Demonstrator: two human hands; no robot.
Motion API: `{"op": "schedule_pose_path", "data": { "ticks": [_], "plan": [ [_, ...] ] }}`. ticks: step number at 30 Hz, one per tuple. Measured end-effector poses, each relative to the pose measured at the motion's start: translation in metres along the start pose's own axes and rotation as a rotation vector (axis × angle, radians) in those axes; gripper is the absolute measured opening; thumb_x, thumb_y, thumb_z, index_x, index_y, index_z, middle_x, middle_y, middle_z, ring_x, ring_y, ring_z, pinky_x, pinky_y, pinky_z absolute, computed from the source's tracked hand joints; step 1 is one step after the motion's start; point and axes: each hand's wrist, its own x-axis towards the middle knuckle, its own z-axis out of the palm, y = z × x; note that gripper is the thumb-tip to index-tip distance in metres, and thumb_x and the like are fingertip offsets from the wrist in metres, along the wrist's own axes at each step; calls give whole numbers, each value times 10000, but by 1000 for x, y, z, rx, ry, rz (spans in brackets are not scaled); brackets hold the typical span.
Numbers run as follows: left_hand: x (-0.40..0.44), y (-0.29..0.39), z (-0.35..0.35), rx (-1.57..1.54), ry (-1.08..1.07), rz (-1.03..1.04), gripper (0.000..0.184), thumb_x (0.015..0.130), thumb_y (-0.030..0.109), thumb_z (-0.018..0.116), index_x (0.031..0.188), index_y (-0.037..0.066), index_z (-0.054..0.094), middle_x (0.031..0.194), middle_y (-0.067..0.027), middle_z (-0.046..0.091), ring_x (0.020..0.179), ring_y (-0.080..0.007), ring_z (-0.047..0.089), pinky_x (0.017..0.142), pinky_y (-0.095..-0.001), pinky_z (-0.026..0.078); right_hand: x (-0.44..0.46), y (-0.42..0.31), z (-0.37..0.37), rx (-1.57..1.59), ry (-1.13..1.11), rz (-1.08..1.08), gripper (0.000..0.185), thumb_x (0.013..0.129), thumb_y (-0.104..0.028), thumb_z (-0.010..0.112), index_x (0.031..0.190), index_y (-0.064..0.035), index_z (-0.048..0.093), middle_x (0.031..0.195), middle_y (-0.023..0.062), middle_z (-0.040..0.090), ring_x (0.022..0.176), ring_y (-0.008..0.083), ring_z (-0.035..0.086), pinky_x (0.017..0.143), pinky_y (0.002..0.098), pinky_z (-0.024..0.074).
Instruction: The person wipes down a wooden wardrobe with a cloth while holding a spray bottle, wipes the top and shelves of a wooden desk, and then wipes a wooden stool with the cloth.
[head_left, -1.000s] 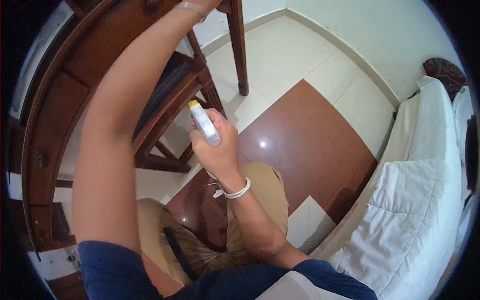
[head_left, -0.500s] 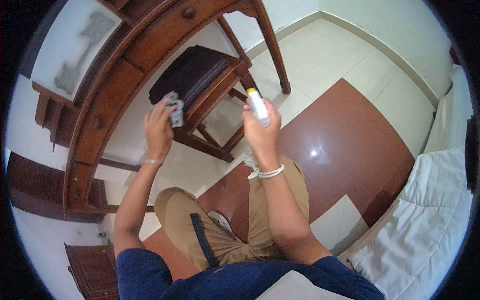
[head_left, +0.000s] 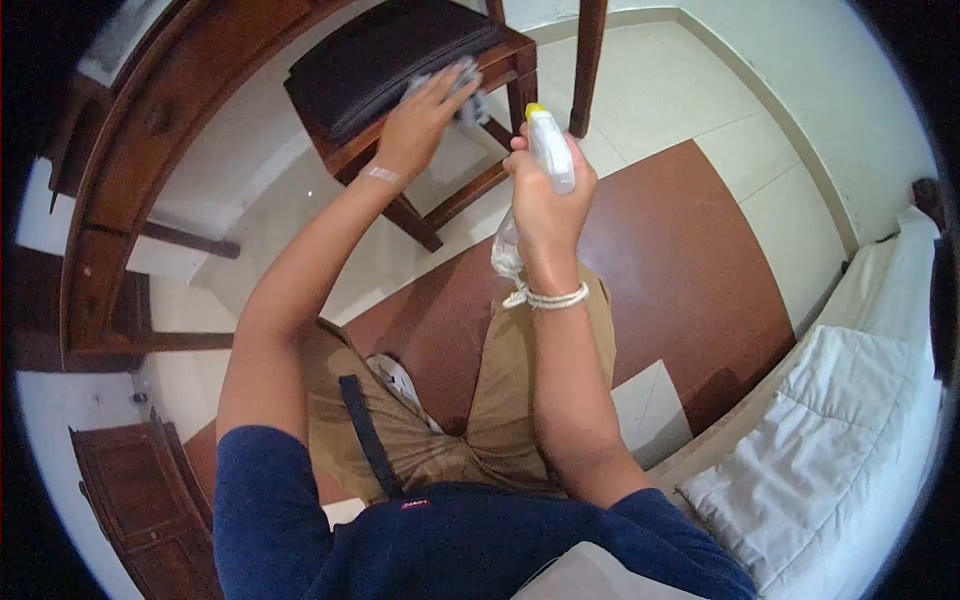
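Observation:
My left hand presses a crumpled grey cloth against the front edge of a wooden chair with a dark cushion on its seat. The fingers lie over the cloth. To the right, my right hand is wrapped round the neck of a spray bottle with a white head and a yellow nozzle pointing away from me. Its clear body shows below the hand, partly hidden by it.
A curved wooden desk stands at the left. One desk leg reaches the floor right of the chair. A bed with a white quilt is at the right. A small wooden cabinet is at the lower left.
My left hand has come down from the desk to the chair and moved right along its front edge with the cloth. The right hand still holds the bottle, and the view has shifted.

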Motion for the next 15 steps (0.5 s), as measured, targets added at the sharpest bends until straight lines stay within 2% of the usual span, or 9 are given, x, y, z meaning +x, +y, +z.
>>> {"op": "schedule_pose_path", "data": {
  "ticks": [3,6,9,13,14,15],
  "plan": [
    [42,9,33,-54,67,23,711,871,-60,523,1515,240,485,1582,-101,457,1420,-304,479,1131,-437,456,5,13,5,6,-29,-19,138,809,-32,655,942,-4,671,857,31,681,759,113,631,713,271,508],
    [87,23,54,-1,45,51,568,921,31,533,1468,184,524,1536,-137,501,1384,-302,522,1115,-420,473,2,11,7,23,-10,48,142,797,-28,647,936,-4,666,842,37,674,758,118,627,717,276,506],
    [114,26,63,-6,8,21,568,927,30,535,1477,170,507,1527,-149,506,1386,-315,518,1103,-410,484,2,17,11,-14,10,-6,147,787,-40,646,927,0,666,834,44,672,744,128,628,718,287,509],
    [90,25,37,-44,-101,-15,666,911,-12,534,1543,161,420,1501,-167,524,1356,-349,537,1073,-430,504,5,18,6,-140,-84,-7,145,776,-60,648,909,-6,666,803,38,665,710,136,616,702,295,506],
    [71,21,27,-50,-57,30,718,897,-39,539,1567,166,379,1495,-174,528,1350,-354,540,1060,-431,511,5,16,6,-159,-91,-7,143,776,-59,648,909,-7,666,796,35,661,709,131,613,695,292,503],
    [48,14,17,-57,-22,18,741,879,-50,573,1557,199,404,1469,-182,549,1325,-359,559,1040,-435,524,4,13,5,-177,-102,-4,142,777,-57,649,909,-9,666,789,32,657,707,126,610,689,288,499]
  ]
}}
